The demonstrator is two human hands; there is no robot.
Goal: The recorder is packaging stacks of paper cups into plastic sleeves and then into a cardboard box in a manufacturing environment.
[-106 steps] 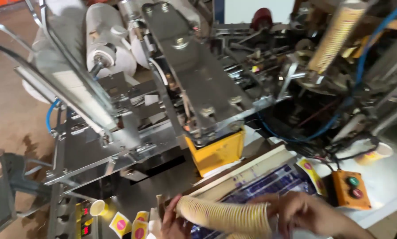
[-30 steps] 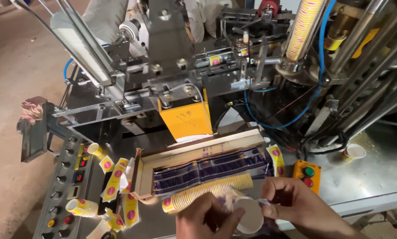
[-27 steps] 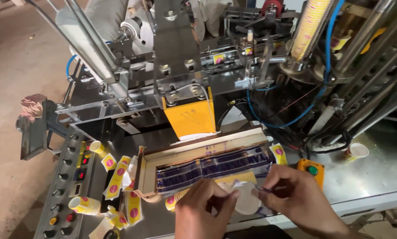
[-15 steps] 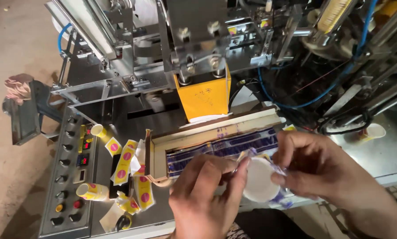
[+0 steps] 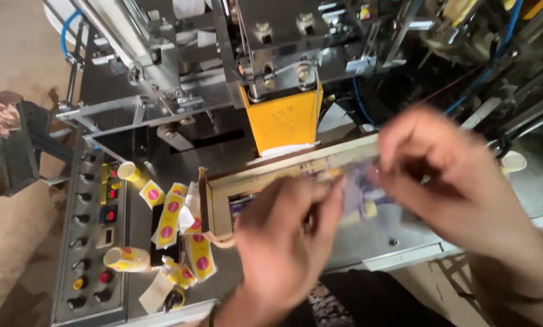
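Since half a second earlier, both hands had been raised over the tray (image 5: 223, 188) and blurred. Behind them the grey machine (image 5: 180, 79) and its yellow block (image 5: 283, 121) were seen. Something pale (image 5: 359, 197) was pinched between the left hand (image 5: 283, 242) and right hand (image 5: 447, 175); the grip itself could not be made out. Left of the grip, crushed yellow cups (image 5: 180, 236) were strewn.

The left hand (image 5: 280, 242) is near centre and the right hand (image 5: 447, 175) is to its right; both are in front of a shallow tray (image 5: 283, 172). Far behind the tray hangs a box-shaped guard (image 5: 283, 121) on the machine. Left of the tray lie flattened cup blanks (image 5: 174, 212) and 2 paper cups (image 5: 126, 258). The control panel (image 5: 89, 242) is furthest left.
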